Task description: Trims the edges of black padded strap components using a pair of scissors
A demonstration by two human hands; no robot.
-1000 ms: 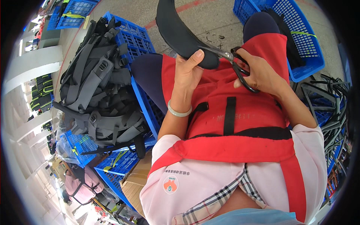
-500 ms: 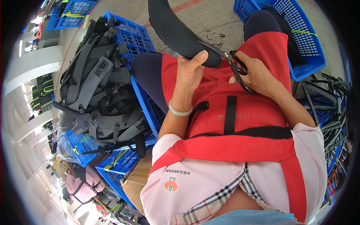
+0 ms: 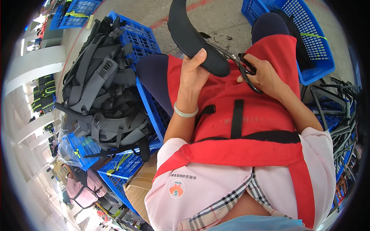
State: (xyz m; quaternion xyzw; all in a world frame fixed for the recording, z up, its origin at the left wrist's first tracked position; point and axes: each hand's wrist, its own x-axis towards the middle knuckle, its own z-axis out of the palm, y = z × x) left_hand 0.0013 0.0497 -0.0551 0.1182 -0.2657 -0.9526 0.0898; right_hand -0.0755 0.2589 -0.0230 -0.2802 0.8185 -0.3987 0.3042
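Observation:
My left hand (image 3: 194, 71) pinches a black curved padded strap (image 3: 192, 42) near its rounded lower end, the thumb on top. The strap's other end rises toward the top of the picture. In my right hand (image 3: 264, 73) are black-handled scissors (image 3: 250, 79), fingers through the loops. Their blades (image 3: 221, 50) point up and left along the strap's right edge, apparently partly open; the lower part of the blades lies close to the strap, and I cannot tell whether they touch it. Both hands are above the red apron (image 3: 219, 119) on my lap.
To the left, a blue crate (image 3: 140, 42) is heaped with grey-black straps (image 3: 92, 82). Another blue crate (image 3: 323, 57) at upper right holds dark pieces. Thin dark strips (image 3: 343, 119) pile at right. Black scraps (image 3: 217, 39) lie on the floor; a cardboard box (image 3: 138, 188) stands lower left.
The strap has moved right and turned, its upper end swinging right and its lower end sinking slightly. My left hand has tilted with it. The scissors have barely moved.

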